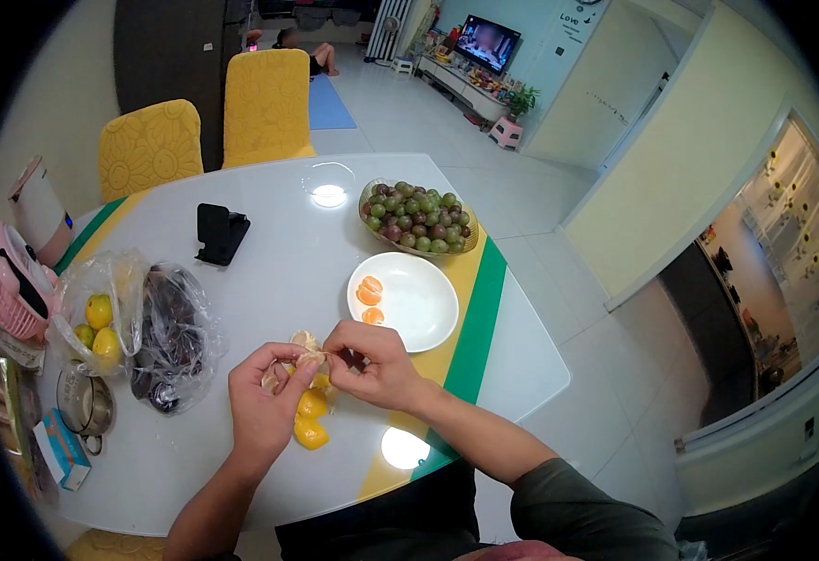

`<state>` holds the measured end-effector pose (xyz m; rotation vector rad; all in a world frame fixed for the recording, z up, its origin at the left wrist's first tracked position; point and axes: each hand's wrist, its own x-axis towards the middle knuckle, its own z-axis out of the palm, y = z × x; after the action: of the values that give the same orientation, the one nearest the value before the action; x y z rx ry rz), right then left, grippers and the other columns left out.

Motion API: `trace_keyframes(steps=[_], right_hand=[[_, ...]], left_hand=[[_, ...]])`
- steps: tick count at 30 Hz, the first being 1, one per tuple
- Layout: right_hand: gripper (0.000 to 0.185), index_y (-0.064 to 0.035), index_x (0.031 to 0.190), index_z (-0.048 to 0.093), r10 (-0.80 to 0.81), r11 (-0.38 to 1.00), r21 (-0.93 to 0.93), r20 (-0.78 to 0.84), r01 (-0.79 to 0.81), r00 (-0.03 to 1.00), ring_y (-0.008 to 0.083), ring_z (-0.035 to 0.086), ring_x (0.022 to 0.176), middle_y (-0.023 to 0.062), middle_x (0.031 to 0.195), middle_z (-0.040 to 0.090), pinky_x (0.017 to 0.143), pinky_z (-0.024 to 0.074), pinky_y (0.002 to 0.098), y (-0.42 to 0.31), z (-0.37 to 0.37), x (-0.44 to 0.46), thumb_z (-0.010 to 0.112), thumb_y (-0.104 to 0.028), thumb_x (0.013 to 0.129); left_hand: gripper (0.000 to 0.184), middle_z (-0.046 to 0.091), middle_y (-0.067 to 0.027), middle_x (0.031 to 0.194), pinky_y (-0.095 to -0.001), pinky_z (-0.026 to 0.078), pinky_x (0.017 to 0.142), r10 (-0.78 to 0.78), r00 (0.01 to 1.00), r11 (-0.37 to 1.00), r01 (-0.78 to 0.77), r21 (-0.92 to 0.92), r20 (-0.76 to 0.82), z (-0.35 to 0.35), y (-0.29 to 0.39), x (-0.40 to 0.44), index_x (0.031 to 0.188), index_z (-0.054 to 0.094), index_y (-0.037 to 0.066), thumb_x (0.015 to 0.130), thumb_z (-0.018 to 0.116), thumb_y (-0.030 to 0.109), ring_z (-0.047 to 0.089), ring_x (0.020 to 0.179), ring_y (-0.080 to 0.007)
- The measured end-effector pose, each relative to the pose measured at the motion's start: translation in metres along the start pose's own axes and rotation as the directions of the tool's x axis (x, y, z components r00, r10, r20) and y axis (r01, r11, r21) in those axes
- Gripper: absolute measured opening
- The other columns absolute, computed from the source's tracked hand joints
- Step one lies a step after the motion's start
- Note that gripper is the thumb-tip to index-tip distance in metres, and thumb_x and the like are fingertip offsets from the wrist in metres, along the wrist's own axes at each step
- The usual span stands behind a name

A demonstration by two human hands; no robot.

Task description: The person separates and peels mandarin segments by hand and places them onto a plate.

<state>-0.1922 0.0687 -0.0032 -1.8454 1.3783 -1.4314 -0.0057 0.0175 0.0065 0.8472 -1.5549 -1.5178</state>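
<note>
L hand [267, 397] & R hand [372, 363] pinching orange [310, 357] btwn them, near-left of plate [419, 304].
On my remote feed: both grips narrow; yellow peel [311, 433] also near-left of plate; segs [369, 291] on plate's left side; grapes [417, 220] just beyond plate.

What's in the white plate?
Orange segments sit at the left side of the plate; the rest of its visible floor is bare. The right hand covers part of the near-left rim; what's behind it can't be seen.
</note>
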Motion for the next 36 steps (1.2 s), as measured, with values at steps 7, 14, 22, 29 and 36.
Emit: trace_keyframes(steps=[7,14,22,29,36], right_hand=[[0.006,-0.0012,0.089,0.062,-0.043,0.999,-0.001,-0.052,0.043,0.998,0.01,0.053,0.061,0.0039,0.075,0.057,0.055,0.0426,0.0253,0.001,0.003,0.0,0.066,-0.003,0.084],[0.006,-0.0032,0.089,0.064,0.013,1.0,0.002,-0.07,-0.013,0.997,0.0056,0.054,0.062,0.0001,0.079,0.061,0.053,0.0416,0.0222,0.002,-0.004,0.001,0.066,-0.002,0.084],[0.026,-0.0063,0.111,0.073,0.015,0.99,0.138,0.019,-0.018,1.0,0.0076,0.061,0.078,0.0024,0.095,0.07,0.052,0.0427,0.0213,-0.011,-0.004,0.005,0.072,-0.002,0.086],[0.02,-0.0069,0.111,0.075,-0.036,0.993,0.118,0.038,0.032,0.999,0.0081,0.065,0.078,0.0034,0.098,0.074,0.055,0.0446,0.021,-0.001,0.0,0.002,0.073,-0.008,0.092],[0.015,-0.0002,0.108,0.073,0.114,0.979,0.168,0.007,-0.114,0.993,0.0079,0.071,0.08,0.0045,0.095,0.075,0.058,0.0493,0.019,0.004,0.0,-0.002,0.072,-0.008,0.095]], left_hand=[[0.013,0.062,0.0029,0.078,-0.0183,0.044,0.062,-0.012,1.0,1.0,0.012,0.004,0.011,-0.001,0.0,0.0,0.1,0.069,-0.002,0.092,0.074,0.005,0.053,0.069,-0.0014],[0.014,0.062,0.0033,0.078,-0.0177,0.042,0.059,0.047,0.997,0.999,-0.048,-0.01,-0.066,0.001,-0.006,0.003,0.1,0.071,-0.004,0.092,0.076,0.005,0.049,0.067,-0.0007],[0.017,0.072,-0.0026,0.086,-0.0195,0.049,0.068,0.042,0.997,0.998,-0.046,-0.049,-0.071,0.0,-0.001,0.001,0.105,0.075,-0.005,0.091,0.076,0.006,0.059,0.073,-0.0041],[0.02,0.075,-0.0066,0.093,-0.0228,0.053,0.074,0.031,0.999,0.999,-0.032,-0.019,-0.042,-0.004,-0.009,0.003,0.106,0.076,-0.005,0.09,0.078,0.006,0.064,0.08,-0.0078],[0.018,0.072,-0.0045,0.092,-0.0223,0.052,0.073,-0.019,0.999,1.0,0.018,-0.01,-0.038,-0.001,-0.004,0.002,0.104,0.075,-0.005,0.087,0.078,0.0,0.062,0.079,-0.0075]])
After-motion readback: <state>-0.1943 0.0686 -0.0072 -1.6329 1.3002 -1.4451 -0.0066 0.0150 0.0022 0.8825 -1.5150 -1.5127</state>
